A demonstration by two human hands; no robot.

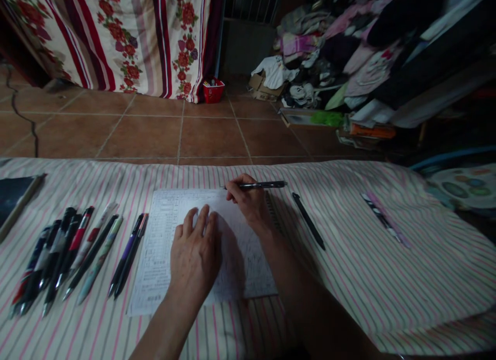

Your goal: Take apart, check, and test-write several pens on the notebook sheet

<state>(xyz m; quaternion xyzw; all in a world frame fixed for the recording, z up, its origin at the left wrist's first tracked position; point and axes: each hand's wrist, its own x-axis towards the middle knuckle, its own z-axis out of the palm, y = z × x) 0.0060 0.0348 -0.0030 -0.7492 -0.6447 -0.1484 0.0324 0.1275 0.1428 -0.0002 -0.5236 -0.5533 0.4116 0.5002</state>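
Note:
A sheet of paper [153, 267] covered in writing lies on a striped cloth, over what looks like a spiral notebook [272, 215]. My left hand [197, 249] rests palm down on the paper with its fingers spread. Near the paper's top right corner, my right hand [248, 200] is closed around a black pen [267, 185]. The pen points left, its tip at the paper's upper edge. Just right of the paper lies another black pen [308, 220]. Two pens [127, 256], one with a purple part, lie close to the paper's left side.
Several more pens [70, 251] lie grouped on the left of the striped cloth [349, 282]. Farther right are two slim pens [383, 218]. A dark framed board [17, 194] sits at the left edge. Beyond are a tiled floor, a red basket [213, 90] and piled clothes [341, 50].

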